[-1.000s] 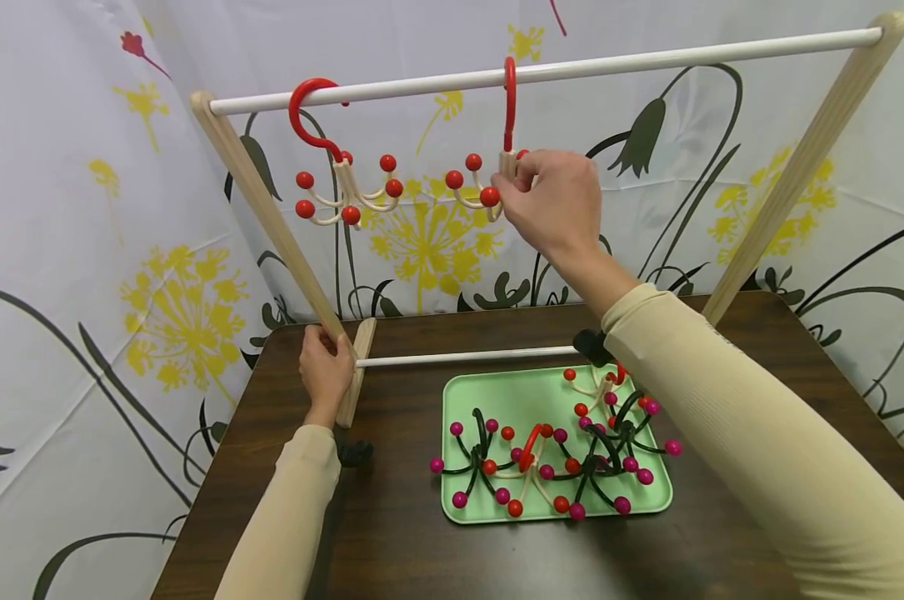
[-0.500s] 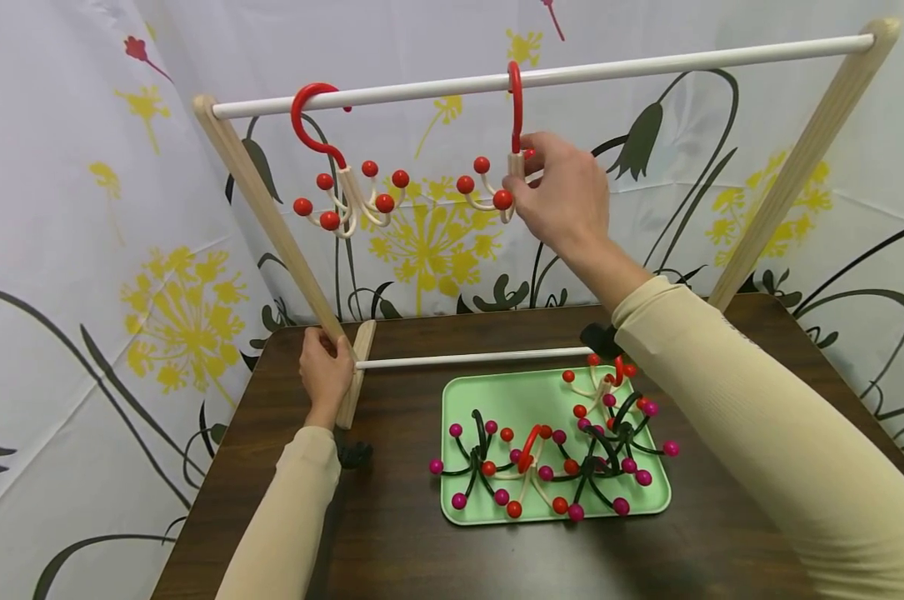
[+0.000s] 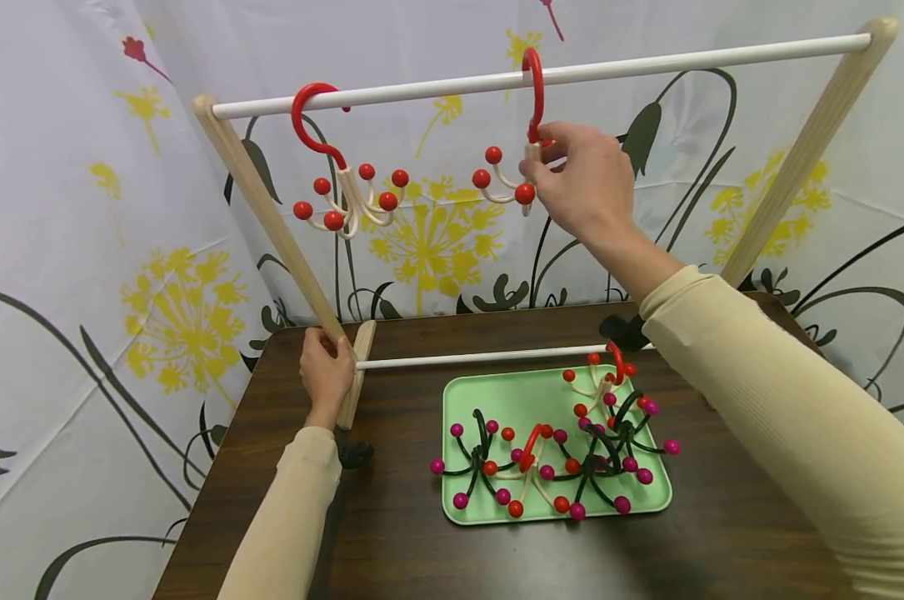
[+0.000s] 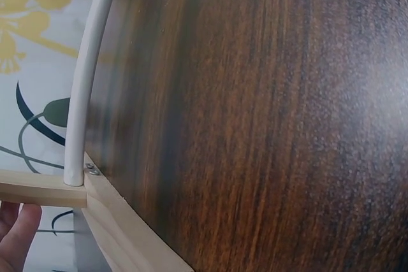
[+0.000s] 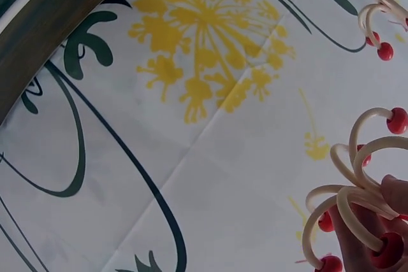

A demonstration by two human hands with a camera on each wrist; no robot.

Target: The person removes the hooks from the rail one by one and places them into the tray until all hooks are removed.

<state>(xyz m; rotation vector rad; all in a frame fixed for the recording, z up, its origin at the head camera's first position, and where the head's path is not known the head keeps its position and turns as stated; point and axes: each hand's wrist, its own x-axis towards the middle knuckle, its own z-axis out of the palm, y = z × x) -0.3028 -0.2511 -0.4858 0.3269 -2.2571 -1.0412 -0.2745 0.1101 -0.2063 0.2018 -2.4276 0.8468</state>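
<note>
My right hand (image 3: 594,183) pinches the cream stem of an octopus-style hanger (image 3: 537,96) with a red hook and red ball tips. Its hook loops over the white top rod (image 3: 437,88) of a wooden rack, its crown a little above the rod. In the right wrist view, the curved cream arms of this hanger (image 5: 347,195) spread around the fingers. At the rack's lower left, my left hand (image 3: 326,375) grips the slanted wooden post (image 3: 279,233) near its foot. Only some fingers (image 4: 22,234) show under the post in the left wrist view.
A second red-hooked hanger (image 3: 350,200) hangs at the rod's left. On the dark table (image 3: 392,533), a green tray (image 3: 511,387) bears several hangers, black with magenta balls and cream with red balls. A lower white rod (image 3: 459,359) crosses behind it; a flowered curtain (image 3: 84,333) hangs behind.
My right hand has moved right along the rod with its hanger, whose hook has risen slightly against the rod. The left hanger has turned a little. My left hand stays on the post.
</note>
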